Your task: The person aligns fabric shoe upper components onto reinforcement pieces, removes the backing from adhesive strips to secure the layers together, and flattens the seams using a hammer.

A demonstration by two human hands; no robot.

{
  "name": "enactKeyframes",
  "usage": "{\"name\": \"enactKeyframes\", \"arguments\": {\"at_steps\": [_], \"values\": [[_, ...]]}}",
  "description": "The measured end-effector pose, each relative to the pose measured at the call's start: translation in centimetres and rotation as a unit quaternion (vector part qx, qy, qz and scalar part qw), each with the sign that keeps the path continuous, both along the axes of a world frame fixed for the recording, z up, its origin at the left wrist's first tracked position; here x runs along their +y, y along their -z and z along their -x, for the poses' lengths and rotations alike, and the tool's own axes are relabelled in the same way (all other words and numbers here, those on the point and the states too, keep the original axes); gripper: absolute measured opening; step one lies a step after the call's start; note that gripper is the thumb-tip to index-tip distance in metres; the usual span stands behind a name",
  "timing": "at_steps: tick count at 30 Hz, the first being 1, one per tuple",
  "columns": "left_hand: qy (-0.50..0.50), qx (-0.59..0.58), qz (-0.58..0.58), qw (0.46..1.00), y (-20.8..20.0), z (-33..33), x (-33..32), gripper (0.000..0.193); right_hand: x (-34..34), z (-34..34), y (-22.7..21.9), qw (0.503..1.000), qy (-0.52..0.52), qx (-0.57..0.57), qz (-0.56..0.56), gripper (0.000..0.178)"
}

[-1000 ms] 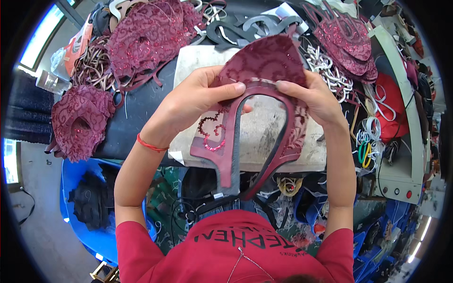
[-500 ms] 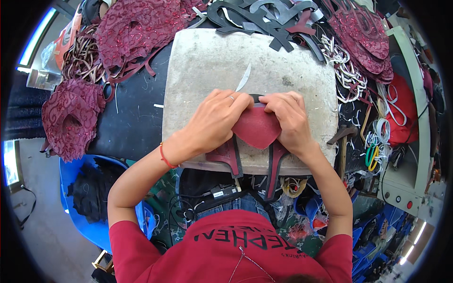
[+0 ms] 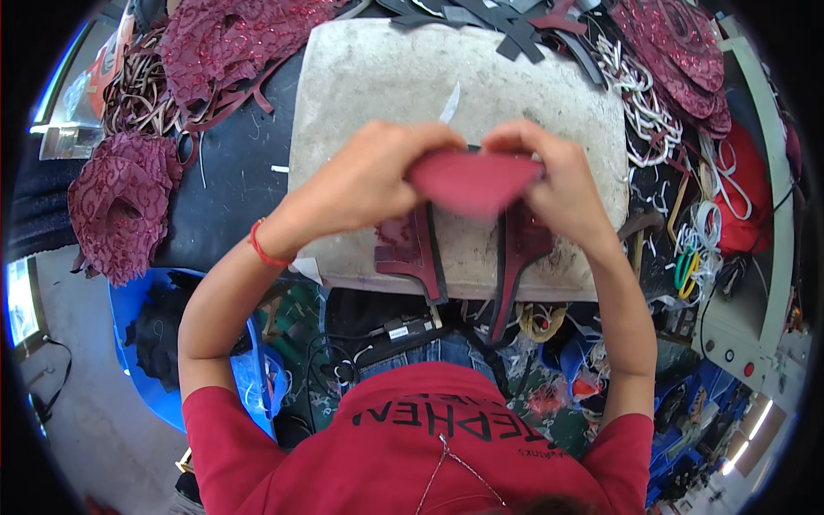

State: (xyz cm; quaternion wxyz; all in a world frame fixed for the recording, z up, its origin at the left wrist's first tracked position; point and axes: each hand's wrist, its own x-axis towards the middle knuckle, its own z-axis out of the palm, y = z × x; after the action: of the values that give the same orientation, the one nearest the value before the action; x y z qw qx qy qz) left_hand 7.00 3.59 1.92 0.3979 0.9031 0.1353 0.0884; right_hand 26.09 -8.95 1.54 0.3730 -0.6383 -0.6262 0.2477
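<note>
A dark red, leather-like piece with a rounded flap [image 3: 476, 184] is gripped between my two hands above the pale work pad. My left hand [image 3: 390, 167] pinches its left edge, thumb side inward. My right hand [image 3: 545, 167] closes round its right edge, fingers curled over. The flap is smeared by motion. Below it, two dark red strap-like parts with black edges [image 3: 412, 249] reach toward me over the pad's front edge. Whether they join the flap is hidden. A thin pale blade-shaped thing [image 3: 450, 103] lies on the pad beyond my hands.
The worn pad [image 3: 360, 86] rests on a black tabletop [image 3: 236, 180]. Stacks of dark red lace pieces [image 3: 124, 206] stand at left and far right. Black cut strips [image 3: 515, 43] lie behind the pad. A blue bin [image 3: 142, 360] stands low left; a grey machine frame [image 3: 755, 318] is at right.
Both hands have risen from the pad with the red piece, and its flap has folded to a flatter shape. My elbows have spread slightly outward. The whole view has shifted a little.
</note>
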Motion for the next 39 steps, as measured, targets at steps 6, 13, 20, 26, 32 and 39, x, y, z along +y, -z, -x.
{"name": "enactKeyframes", "arguments": {"at_steps": [6, 13, 20, 26, 32, 39], "values": [[-0.160, 0.066, 0.141, 0.975, 0.7, -0.6, 0.6, 0.029, 1.3, 0.4, 0.8, 0.995, 0.049, 0.037, 0.077, 0.023], [-0.186, 0.082, 0.056, 0.978, 0.7, -1.2, 0.0, 0.026, 1.4, 1.0, 1.6, 0.994, 0.094, 0.015, 0.047, 0.029], [-0.190, -0.049, -0.158, 0.968, 2.1, -1.1, -0.8, 0.035, 1.8, -0.3, 1.2, 0.967, 0.112, -0.226, 0.035, 0.047], [-0.083, 0.023, -0.087, 0.992, 1.4, -1.1, 1.8, 0.031, 0.8, -0.9, 3.0, 0.980, 0.093, -0.177, -0.023, 0.049], [-0.044, -0.001, 0.290, 0.956, -1.4, 0.0, 0.7, 0.035, -0.3, -0.2, -2.5, 0.964, 0.032, 0.237, 0.114, 0.031], [-0.049, 0.007, 0.353, 0.934, -2.6, 0.5, 0.2, 0.040, -0.7, -0.2, -3.0, 0.956, 0.011, 0.265, 0.124, 0.036]]}}
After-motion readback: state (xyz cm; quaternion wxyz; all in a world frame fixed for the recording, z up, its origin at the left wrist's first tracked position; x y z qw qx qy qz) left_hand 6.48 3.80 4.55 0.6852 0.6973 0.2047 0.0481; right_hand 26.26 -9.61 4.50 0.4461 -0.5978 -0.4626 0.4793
